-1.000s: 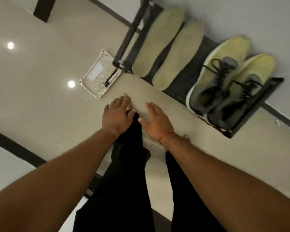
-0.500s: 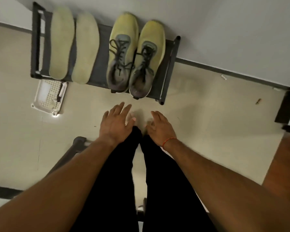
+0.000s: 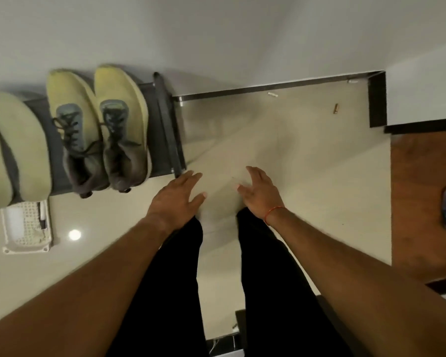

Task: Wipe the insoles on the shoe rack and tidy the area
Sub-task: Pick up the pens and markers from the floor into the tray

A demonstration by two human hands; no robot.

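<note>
Head view looks down on a pale tiled floor [image 3: 307,155]. The dark shoe rack [image 3: 168,130] stands along the wall at the floor's far left edge. Two yellow-grey shoes [image 3: 98,124] sit at the rack's right end. Two pale insoles [image 3: 21,148] lie flat towards its left end, running out of view. A white perforated tray [image 3: 23,228] sits on the floor by the rack's front edge. The left hand [image 3: 177,199] and right hand [image 3: 259,194] hover apart above the floor, fingers loosely spread and holding nothing. A small brown scrap [image 3: 335,108] lies near the far right corner.
</note>
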